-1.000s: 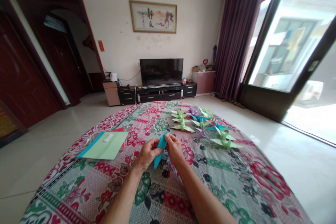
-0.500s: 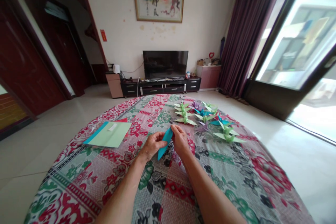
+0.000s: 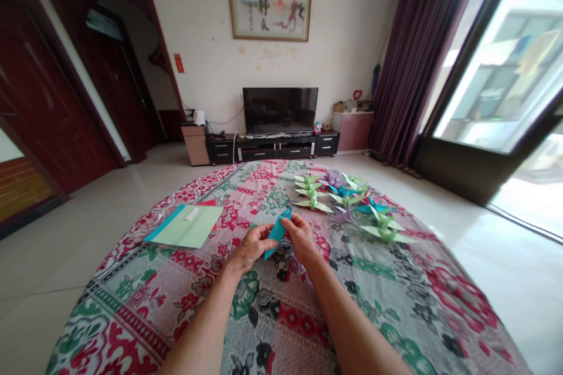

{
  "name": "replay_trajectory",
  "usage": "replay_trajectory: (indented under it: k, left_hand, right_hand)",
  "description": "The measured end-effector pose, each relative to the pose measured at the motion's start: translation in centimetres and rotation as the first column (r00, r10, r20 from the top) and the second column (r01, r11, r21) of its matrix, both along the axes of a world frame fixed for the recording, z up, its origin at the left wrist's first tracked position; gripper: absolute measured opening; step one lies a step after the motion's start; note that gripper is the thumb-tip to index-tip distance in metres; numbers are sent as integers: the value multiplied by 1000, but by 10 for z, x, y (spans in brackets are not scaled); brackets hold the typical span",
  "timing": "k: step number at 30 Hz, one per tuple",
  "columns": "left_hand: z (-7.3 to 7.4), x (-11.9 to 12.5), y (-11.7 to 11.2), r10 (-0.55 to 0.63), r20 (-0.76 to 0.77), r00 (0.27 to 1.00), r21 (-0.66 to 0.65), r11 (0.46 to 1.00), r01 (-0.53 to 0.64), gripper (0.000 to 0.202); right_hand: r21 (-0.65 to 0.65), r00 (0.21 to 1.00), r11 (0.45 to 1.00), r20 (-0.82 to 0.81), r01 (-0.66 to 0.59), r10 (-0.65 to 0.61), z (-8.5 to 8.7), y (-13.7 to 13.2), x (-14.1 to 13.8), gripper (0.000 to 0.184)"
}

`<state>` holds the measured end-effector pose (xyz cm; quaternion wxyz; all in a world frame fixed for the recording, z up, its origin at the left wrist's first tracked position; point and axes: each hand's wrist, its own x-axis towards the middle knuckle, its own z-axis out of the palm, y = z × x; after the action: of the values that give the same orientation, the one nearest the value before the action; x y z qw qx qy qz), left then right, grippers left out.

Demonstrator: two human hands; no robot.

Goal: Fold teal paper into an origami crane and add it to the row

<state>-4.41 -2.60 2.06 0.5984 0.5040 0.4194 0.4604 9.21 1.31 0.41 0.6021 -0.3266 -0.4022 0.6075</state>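
A narrow folded piece of blue paper [image 3: 278, 232] is held just above the flowered tablecloth [image 3: 308, 316]. My left hand [image 3: 250, 248] pinches its lower half from the left. My right hand [image 3: 301, 235] pinches its upper half from the right. Both hands have their fingers closed on the paper. Beyond my right hand lie several folded paper cranes [image 3: 347, 202] in green, blue and purple.
A stack of flat coloured paper sheets [image 3: 187, 226], green on top, lies on the cloth to the left. The round table ends close behind the cranes. Farther off are a tiled floor, a TV [image 3: 280, 110] on a low cabinet, dark doors at left and a glass door at right.
The hands kept hold of the blue paper and worked it slightly; its top tip now sits lower and closer to my right fingers. The camera view shifted a little.
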Motion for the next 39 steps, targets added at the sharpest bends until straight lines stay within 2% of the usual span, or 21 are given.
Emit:
replay_trajectory:
  k: [3, 9, 13, 16, 18, 20, 22, 25, 27, 29, 31, 32, 34, 36, 39]
  left_hand:
    - [0, 0, 0, -3, -22, 1000, 12, 1000, 3, 51]
    - [0, 1, 1, -9, -13, 1000, 44, 999, 10, 49]
    - [1, 0, 0, -38, -21, 999, 25, 999, 38, 44]
    - [0, -1, 1, -7, -52, 999, 22, 1000, 8, 39]
    - [-1, -3, 3, 75, -51, 996, 35, 997, -73, 37]
    - [-2, -6, 7, 202, -6, 979, 42, 979, -202, 39]
    - [-2, -11, 10, 333, 80, 939, 36, 941, -337, 43]
    - [-1, -20, 14, 470, 204, 859, 16, 876, -483, 49]
    - [1, -25, 15, 529, 268, 805, -1, 836, -549, 51]
    - [4, -28, 15, 554, 336, 761, -26, 814, -581, 53]
    - [6, -28, 15, 532, 405, 744, -33, 821, -570, 51]
    - [7, -27, 14, 500, 428, 753, -25, 839, -543, 49]
    - [6, -22, 13, 413, 432, 802, 7, 888, -460, 39]
    - [3, -16, 12, 325, 376, 868, 41, 930, -366, 30]
    - [-3, -9, 12, 298, 269, 916, 60, 944, -325, 25]
  right_hand:
    - [-8, 999, 999, -17, 41, -41, -1, 3, 1, 30]
    - [-6, 998, 999, -38, 42, -42, -1, 3, 2, 32]
    - [7, 996, 998, -60, 69, -69, 1, 3, 6, 33]
    - [8, 993, 997, -89, 83, -82, 2, 4, 8, 32]
    - [-2, 991, 997, -101, 83, -83, 1, 4, 8, 31]
    - [-18, 992, 997, -100, 79, -81, 1, 3, 7, 34]
    - [-33, 995, 997, -68, 73, -75, 1, 2, 7, 41]
    - [-40, 997, 998, 67, 41, -38, 2, -3, 6, 49]
    - [-21, 984, 1000, 177, -22, 26, 4, -7, 4, 46]
    - [19, 948, 989, 287, -148, 136, 7, -11, 3, 37]
    - [54, 882, 951, 394, -303, 259, 9, -15, 2, 25]
    - [64, 860, 940, 428, -335, 277, 9, -16, 1, 21]
    - [74, 850, 937, 450, -341, 274, 8, -17, 0, 19]
    - [83, 872, 947, 420, -311, 250, 6, -17, -1, 20]
    - [98, 891, 946, 377, -311, 253, 3, -18, -2, 23]
